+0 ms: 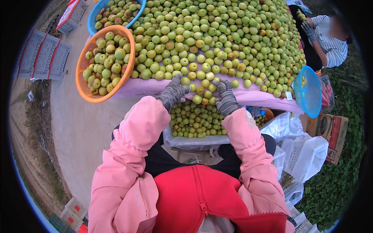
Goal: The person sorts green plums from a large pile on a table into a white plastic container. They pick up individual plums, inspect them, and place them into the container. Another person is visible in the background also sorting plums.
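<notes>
A heap of green jujube-like fruit (204,32) covers a table draped in pink cloth (253,94). At the table's near edge my left hand (174,91), in a grey knit glove, is spread against the left side of a small cluster of fruit (201,91). My right hand (225,97), gloved alike, curves round the cluster's right side. Neither hand is closed round a fruit; some fingertips touch fruit, and the undersides of both hands are hidden. Below the edge, between my forearms, a plastic-lined crate (193,141) holds more of the fruit.
An orange basket (132,55) and a blue basket (91,20), both with fruit, stand left. At right are a blue basket (316,96), a water bottle (255,111), a cardboard box (335,137) and plastic-lined crates (309,157). Another person (332,49) sits at upper right.
</notes>
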A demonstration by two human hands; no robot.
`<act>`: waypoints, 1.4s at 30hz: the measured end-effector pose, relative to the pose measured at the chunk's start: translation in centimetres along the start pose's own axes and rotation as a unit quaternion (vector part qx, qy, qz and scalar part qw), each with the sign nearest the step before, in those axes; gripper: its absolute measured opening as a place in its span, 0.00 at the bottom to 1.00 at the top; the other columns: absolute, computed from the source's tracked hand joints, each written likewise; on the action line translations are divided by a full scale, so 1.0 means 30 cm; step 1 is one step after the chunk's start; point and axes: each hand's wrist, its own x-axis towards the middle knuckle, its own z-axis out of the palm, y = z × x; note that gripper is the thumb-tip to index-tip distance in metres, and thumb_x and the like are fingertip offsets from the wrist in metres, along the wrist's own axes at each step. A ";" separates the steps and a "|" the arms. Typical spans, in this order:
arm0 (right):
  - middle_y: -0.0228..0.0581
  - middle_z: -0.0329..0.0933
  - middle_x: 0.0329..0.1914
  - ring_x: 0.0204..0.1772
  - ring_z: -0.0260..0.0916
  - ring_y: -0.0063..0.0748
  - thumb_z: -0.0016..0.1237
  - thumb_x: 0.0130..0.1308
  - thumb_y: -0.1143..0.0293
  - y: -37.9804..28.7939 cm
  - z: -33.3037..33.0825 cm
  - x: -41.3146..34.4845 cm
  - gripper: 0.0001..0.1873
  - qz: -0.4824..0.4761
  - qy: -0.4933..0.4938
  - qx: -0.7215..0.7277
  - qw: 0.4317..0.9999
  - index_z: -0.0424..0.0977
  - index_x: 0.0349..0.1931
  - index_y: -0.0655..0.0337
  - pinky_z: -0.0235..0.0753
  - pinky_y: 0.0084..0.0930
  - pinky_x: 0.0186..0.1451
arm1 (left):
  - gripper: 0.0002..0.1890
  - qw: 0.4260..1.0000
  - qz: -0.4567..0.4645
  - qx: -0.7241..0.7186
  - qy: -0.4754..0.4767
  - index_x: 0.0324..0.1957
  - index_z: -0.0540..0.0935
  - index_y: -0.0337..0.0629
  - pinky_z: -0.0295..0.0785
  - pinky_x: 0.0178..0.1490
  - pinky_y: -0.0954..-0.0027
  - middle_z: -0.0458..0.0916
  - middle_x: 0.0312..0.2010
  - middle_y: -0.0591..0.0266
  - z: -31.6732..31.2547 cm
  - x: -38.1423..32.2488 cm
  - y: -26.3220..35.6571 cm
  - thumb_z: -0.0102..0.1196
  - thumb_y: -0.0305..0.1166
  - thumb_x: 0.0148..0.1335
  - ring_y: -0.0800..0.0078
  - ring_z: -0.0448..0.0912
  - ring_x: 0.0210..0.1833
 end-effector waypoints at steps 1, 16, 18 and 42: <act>0.43 0.48 0.59 0.58 0.55 0.41 0.46 0.39 0.87 -0.012 0.012 -0.014 0.37 -0.014 -0.032 0.018 0.999 0.59 0.55 0.52 0.62 0.26 0.60 | 0.39 1.000 -0.016 -0.010 -0.004 0.62 0.46 0.45 0.73 0.35 0.72 0.61 0.50 0.56 -0.002 0.008 0.000 0.53 0.27 0.50 0.71 0.69 0.39; 0.29 0.50 0.64 0.67 0.42 0.37 0.37 0.52 0.38 0.021 -0.160 0.309 0.35 -0.017 0.146 -0.418 0.897 0.53 0.59 0.40 0.42 0.40 0.65 | 0.33 0.999 -0.034 -0.003 0.021 0.60 0.49 0.58 0.75 0.29 0.66 0.61 0.45 0.59 0.009 0.081 -0.009 0.46 0.25 0.53 0.71 0.71 0.26; 0.29 0.51 0.63 0.66 0.44 0.34 0.40 0.51 0.40 -0.014 -0.095 0.270 0.35 -0.053 0.112 -0.508 0.852 0.55 0.59 0.41 0.44 0.43 0.64 | 0.35 0.999 -0.041 0.003 0.023 0.61 0.47 0.61 0.75 0.29 0.66 0.60 0.48 0.58 0.013 0.084 -0.006 0.45 0.25 0.53 0.71 0.71 0.25; 0.45 0.69 0.46 0.49 0.66 0.44 0.48 0.51 0.66 0.350 0.398 0.164 0.19 -0.009 -0.156 -0.470 0.869 0.68 0.46 0.56 0.67 0.34 0.50 | 0.33 0.953 0.150 0.257 0.062 0.58 0.57 0.44 0.66 0.49 0.65 0.65 0.50 0.46 -0.004 0.114 -0.016 0.53 0.35 0.48 0.59 0.68 0.49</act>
